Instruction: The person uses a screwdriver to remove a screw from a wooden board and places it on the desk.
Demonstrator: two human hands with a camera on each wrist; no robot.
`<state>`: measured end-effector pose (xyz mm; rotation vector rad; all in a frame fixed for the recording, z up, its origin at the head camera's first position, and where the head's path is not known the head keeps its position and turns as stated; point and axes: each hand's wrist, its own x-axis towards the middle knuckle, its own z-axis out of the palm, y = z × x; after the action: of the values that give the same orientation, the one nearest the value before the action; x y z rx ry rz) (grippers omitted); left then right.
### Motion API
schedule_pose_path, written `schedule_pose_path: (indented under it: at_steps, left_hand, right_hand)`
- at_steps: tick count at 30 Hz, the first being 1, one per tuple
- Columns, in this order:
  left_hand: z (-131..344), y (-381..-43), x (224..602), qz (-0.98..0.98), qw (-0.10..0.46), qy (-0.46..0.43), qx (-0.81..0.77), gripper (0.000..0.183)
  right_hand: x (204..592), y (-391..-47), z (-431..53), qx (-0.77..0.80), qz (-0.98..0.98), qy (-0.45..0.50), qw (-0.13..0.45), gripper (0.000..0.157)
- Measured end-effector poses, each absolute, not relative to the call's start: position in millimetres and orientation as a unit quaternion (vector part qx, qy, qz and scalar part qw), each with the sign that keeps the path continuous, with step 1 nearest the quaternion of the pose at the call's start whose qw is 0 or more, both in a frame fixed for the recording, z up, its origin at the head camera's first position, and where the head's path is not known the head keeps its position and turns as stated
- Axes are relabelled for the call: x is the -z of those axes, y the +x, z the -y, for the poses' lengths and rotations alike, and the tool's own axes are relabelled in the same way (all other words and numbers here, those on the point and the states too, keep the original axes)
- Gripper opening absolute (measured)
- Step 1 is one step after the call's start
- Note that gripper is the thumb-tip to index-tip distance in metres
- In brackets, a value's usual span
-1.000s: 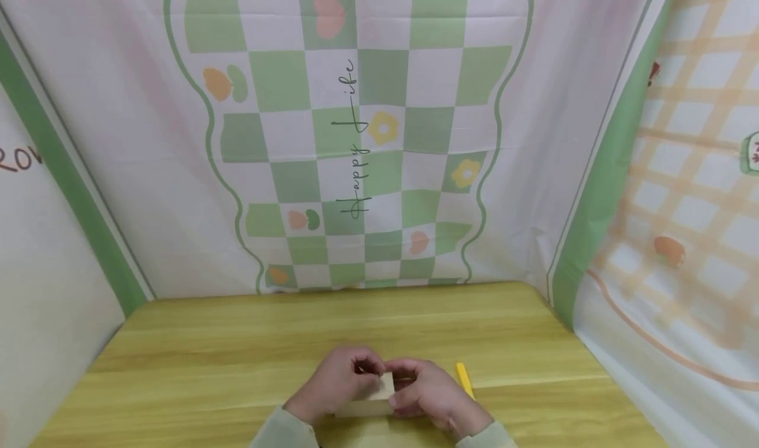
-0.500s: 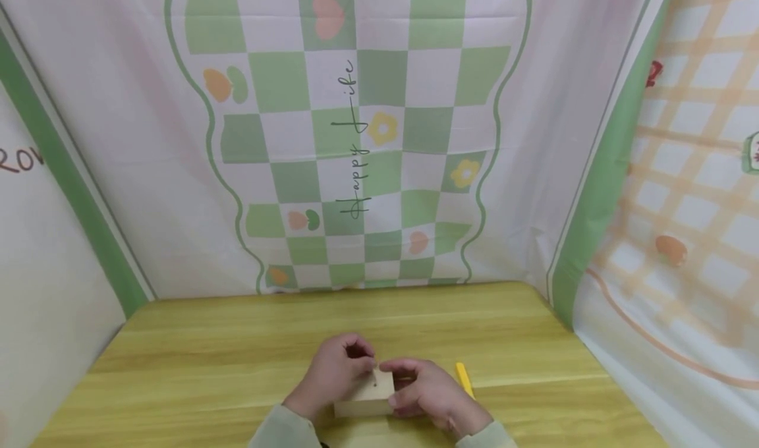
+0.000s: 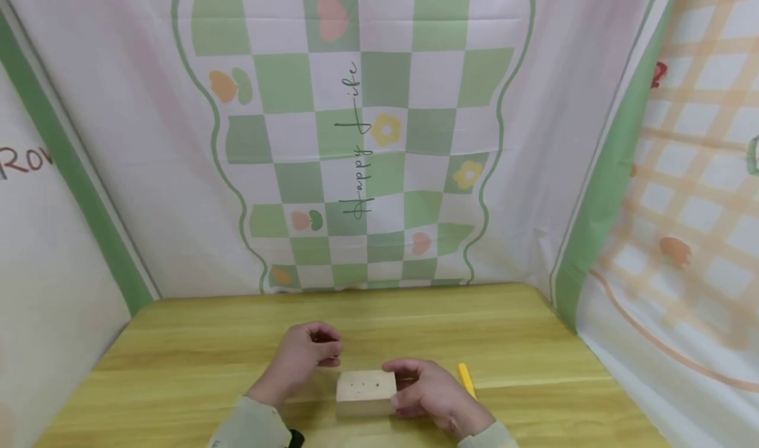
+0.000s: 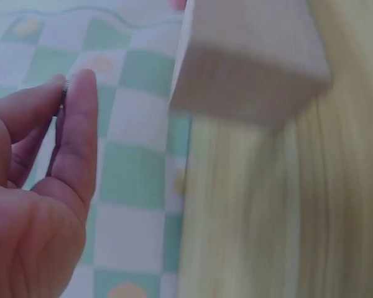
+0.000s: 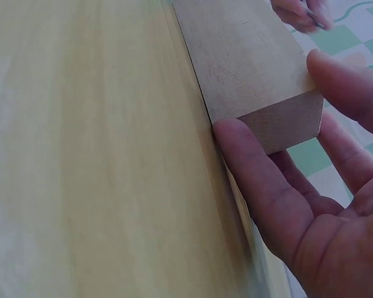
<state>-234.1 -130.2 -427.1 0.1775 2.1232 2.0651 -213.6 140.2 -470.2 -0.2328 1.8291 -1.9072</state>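
Note:
A pale wooden block [image 3: 365, 400] with several small dark holes in its top lies near the front of the table. My right hand [image 3: 433, 395] grips its right end, thumb at the near corner and a fingertip at the far one. Up and to the left of the block, apart from it, is my left hand [image 3: 299, 359]. Its thumb and fingertips pinch a small, thin, dark metal screw [image 4: 63, 102], mostly hidden between them. In the right wrist view the screw's tip [image 5: 319, 23] sticks out from the fingers.
A yellow stick-shaped object [image 3: 466, 380] lies on the wood-grain table [image 3: 196, 342], just beyond and right of my right hand. A green-and-white checked cloth [image 3: 367, 171] hangs behind the table's far edge, with more cloth at both sides.
My left hand has lifted off the block's top and moved left and away with the screw, uncovering the holes. My right hand keeps its grip on the block.

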Motion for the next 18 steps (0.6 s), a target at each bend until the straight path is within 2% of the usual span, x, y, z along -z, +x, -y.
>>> schedule_pose_path:
  at_steps: [9,18]
  left_hand:
    - [180,-218,431,-0.792,0.087,0.032,-0.603,0.010]
    - [194,-206,463,-0.807,0.109,0.075,-0.575,0.008]
  right_hand:
    - [469,-213,-138,0.696,-0.673,-0.083,0.237,0.063]
    - [464,-222,-135,0.681,-0.691,-0.075,0.232,0.060]
